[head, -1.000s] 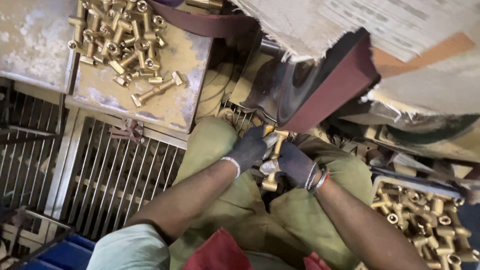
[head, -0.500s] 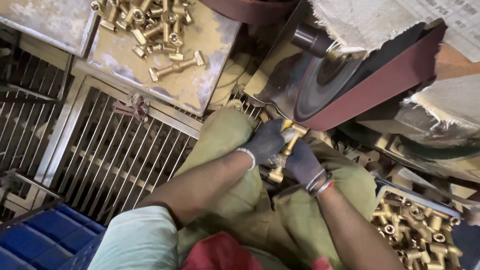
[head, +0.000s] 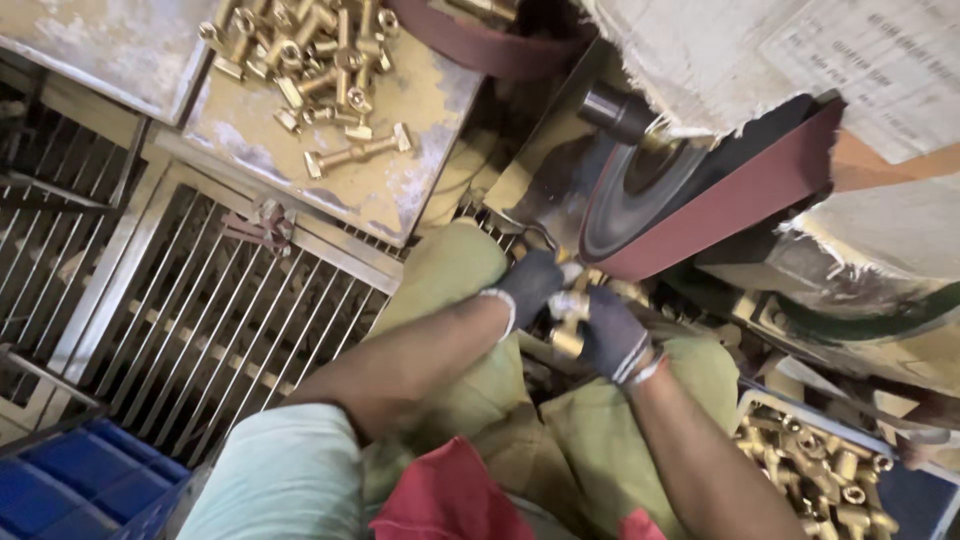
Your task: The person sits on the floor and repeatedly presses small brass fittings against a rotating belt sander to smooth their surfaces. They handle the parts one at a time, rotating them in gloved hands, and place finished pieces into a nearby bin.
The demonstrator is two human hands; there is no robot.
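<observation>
Tray [head: 420, 190]: worn metal, holds a heap of brass fittings [head: 300, 55].
Crate [head: 800, 415]: more brass parts [head: 820, 480], cut off at the edge.
Left hand [head: 530, 285]: gloved, fingers closed on brass fitting [head: 568, 318].
Right hand [head: 612, 335]: gloved, grips the same fitting, just below sanding belt [head: 720, 210].
Hidden: fitting's shape mostly covered by gloves.

Each hand wore a dark grey knit glove with a pale, whitish cuff band at the wrist: the left hand [head: 528, 288] and the right hand [head: 612, 338] alike. The gloves looked worn and dusty. Both forearms were bare from the cuffs up. A short, pale mint-green sleeve [head: 275, 480] covered the left shoulder. Olive-green trousers [head: 455, 290] covered the legs, and a red cloth [head: 450, 500] lay over the lap.
</observation>
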